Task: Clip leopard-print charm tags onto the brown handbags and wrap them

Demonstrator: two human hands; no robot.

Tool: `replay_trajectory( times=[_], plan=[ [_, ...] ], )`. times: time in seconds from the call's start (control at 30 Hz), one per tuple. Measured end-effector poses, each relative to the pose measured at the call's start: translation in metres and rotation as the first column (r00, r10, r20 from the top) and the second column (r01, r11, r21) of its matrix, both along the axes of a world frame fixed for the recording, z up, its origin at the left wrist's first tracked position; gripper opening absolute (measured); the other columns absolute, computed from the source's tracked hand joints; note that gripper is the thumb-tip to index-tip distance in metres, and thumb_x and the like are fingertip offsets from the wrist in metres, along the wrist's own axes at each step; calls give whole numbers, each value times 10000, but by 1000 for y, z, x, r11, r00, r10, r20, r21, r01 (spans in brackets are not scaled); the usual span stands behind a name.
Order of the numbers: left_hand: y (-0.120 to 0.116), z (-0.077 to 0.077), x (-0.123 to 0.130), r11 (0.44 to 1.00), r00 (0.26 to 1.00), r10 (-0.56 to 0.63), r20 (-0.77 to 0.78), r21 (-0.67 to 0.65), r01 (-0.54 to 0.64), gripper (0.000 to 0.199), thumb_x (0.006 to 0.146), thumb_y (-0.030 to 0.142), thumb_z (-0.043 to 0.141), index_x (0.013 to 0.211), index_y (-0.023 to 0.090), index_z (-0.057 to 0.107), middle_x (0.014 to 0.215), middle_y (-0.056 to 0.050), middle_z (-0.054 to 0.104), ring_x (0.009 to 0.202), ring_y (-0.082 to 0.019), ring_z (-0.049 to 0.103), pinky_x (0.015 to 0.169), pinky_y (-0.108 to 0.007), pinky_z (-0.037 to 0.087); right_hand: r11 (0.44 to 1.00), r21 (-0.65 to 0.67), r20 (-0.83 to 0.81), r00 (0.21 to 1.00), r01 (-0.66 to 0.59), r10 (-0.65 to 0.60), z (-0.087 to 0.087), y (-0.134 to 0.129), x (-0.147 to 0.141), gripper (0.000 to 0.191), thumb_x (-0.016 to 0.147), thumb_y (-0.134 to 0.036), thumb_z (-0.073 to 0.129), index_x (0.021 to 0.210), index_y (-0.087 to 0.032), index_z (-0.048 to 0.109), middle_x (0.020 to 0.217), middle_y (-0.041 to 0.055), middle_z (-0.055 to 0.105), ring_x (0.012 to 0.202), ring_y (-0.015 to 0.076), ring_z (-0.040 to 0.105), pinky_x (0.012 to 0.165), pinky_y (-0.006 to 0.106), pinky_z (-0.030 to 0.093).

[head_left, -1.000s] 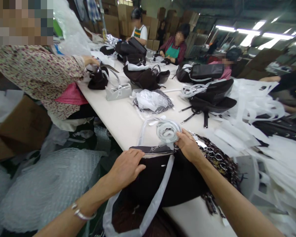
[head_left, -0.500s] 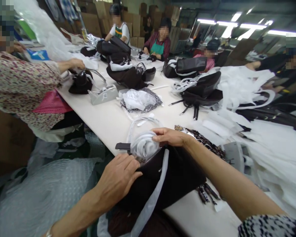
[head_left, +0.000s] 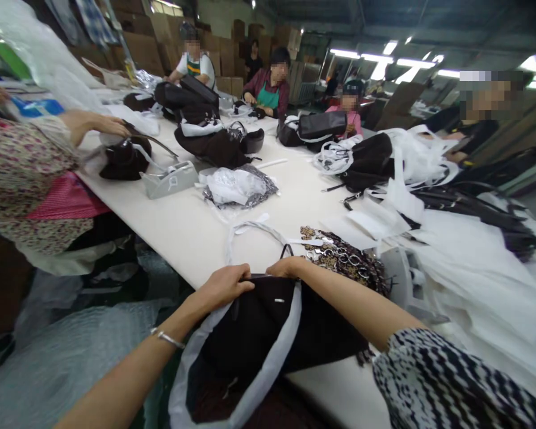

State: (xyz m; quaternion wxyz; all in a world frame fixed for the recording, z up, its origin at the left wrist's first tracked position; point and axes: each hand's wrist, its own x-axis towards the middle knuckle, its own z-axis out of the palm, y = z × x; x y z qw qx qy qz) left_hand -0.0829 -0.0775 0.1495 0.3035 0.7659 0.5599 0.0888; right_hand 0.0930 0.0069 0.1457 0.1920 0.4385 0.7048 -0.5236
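A dark brown handbag (head_left: 254,322) stands at the near edge of the table, with a white-wrapped handle (head_left: 274,363) looping down its front. My left hand (head_left: 227,287) is closed on the left end of its top rim, thumb on the near side. At the right part of that rim is my right hand (head_left: 288,267), its fingers curled down over the opening and their tips partly hidden. A thin dark loop (head_left: 286,250) sticks up behind the right hand. Another pale wrapped handle (head_left: 259,225) arches beyond the bag on the table.
Patterned straps with metal rings (head_left: 339,256) lie right of the bag, near a grey tape dispenser (head_left: 404,277) and white sheets (head_left: 473,268). A plastic-wrapped bundle (head_left: 239,185) and another dispenser (head_left: 170,180) lie ahead. Co-workers handle bags around the table (head_left: 174,223). Bubble wrap (head_left: 71,363) fills the lower left.
The pale plastic-wrapped roll that my right hand held at the bag's mouth is out of sight. Both hands are now closer together on the rim, and the view has shifted slightly.
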Motion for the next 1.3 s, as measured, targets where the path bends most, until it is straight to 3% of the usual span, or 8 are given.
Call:
replay_trajectory(
  times=[0.13, 0.27, 0.47, 0.6, 0.7, 0.93, 1.17, 1.3],
  plan=[
    [0, -17, -25, 960, 960, 204, 195, 152, -234, 176, 876, 359, 532, 941, 203, 579, 920, -28, 658, 866, -198, 620, 792, -313, 477, 989, 111, -29, 995, 94, -91, 11, 5, 24, 234, 804, -322, 613, 860, -130, 735, 836, 81, 740, 775, 199, 674, 681, 267, 525],
    [-57, -32, -76, 739, 893, 367, 262, 501, -451, 313, 937, 285, 443, 1232, 195, 498, 1186, -103, 599, 1081, -229, 601, 962, -398, 475, 969, 214, -191, 978, 127, -86, 44, -9, 76, 360, 828, -167, 472, 1119, -190, 682, 1096, 43, 712, 1035, 184, 646, 938, 303, 483],
    [-143, -51, -85, 703, 993, -21, -114, 705, 96, 535, 836, 65, 530, 1317, 300, 513, 1545, -72, 324, 1430, -298, 283, 1152, -496, 301, 796, 585, -183, 931, -154, 314, 63, -62, 113, 620, 711, -78, 610, 1294, -290, 593, 1511, 38, 399, 1394, 239, 343, 1171, 431, 200],
    [-122, -23, -66, 819, 973, -211, 95, 561, 122, 292, 874, 148, 471, 1000, 300, 686, 1274, 13, 647, 1254, -227, 538, 1122, -440, 379, 790, 584, -200, 910, -187, 363, 52, -66, 99, 131, 790, -261, 670, 898, -226, 734, 1190, 58, 668, 1164, 243, 556, 1050, 398, 352],
    [-68, 4, -70, 904, 930, 120, 349, 348, -247, 260, 916, 336, 430, 910, 249, 675, 979, -18, 751, 997, -229, 679, 924, -378, 542, 835, 542, -312, 945, 93, 98, 52, -42, 95, 200, 861, -342, 574, 802, -189, 688, 759, 4, 686, 729, 151, 609, 716, 263, 455],
    [65, -2, -63, 836, 836, 540, 96, 55, -546, 511, 817, 539, 499, 1107, 125, 576, 1000, -144, 724, 931, -295, 691, 834, -415, 524, 482, 631, -371, 783, 607, -500, 47, 14, 105, 280, 887, -352, 530, 1060, -152, 619, 992, 93, 709, 845, 185, 650, 770, 296, 475],
    [-22, -58, -88, 840, 743, 539, 397, -320, -439, 621, 807, 685, 442, 1165, 196, 576, 1195, -112, 665, 1098, -281, 642, 840, -372, 569, 619, 566, -161, 809, 545, -565, 53, -67, 189, 522, 823, -532, 604, 1235, -213, 573, 1071, 104, 710, 934, 251, 668, 843, 365, 476],
    [-56, -79, -76, 854, 760, 520, 389, -226, -469, 810, 687, 661, 621, 1347, 222, 454, 1402, -123, 524, 1295, -337, 490, 1073, -465, 424, 644, 462, -182, 776, 610, -604, 41, -115, 190, 816, 717, -595, 697, 1400, -237, 430, 1271, 123, 624, 1115, 276, 614, 930, 379, 458]
  ],
)
